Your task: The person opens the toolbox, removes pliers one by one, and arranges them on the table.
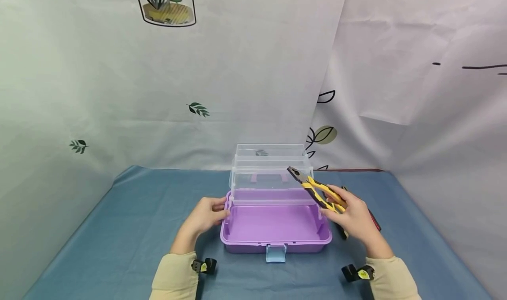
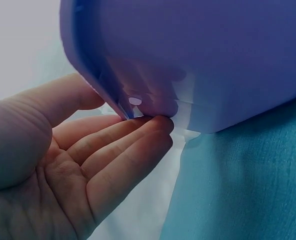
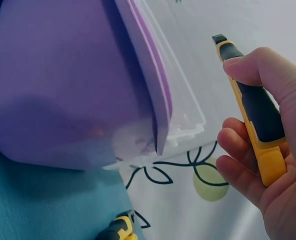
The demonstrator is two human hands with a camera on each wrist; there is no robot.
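Note:
A purple plastic toolbox [image 1: 277,225] stands on the cloth with its clear lid [image 1: 271,159] raised at the back; its bottom shows bare. My left hand [image 1: 203,216] grips the box's left rim, thumb on one side and fingers on the other, as the left wrist view also shows. In my right hand [image 1: 350,216] is a pair of combination pliers [image 1: 313,188] with yellow and black handles. The pliers are held by the handles above the box's right rear corner, metal head pointing up and left. From the right wrist, only the handles [image 3: 260,115] show.
Beside the box on the right, partly hidden by my right hand, lie a black and yellow tool [image 3: 120,229] and something with a red part [image 1: 374,221]. A light blue latch [image 1: 276,254] hangs at the box's front. Patterned white curtains [image 1: 253,71] bound the blue cloth [image 1: 158,203].

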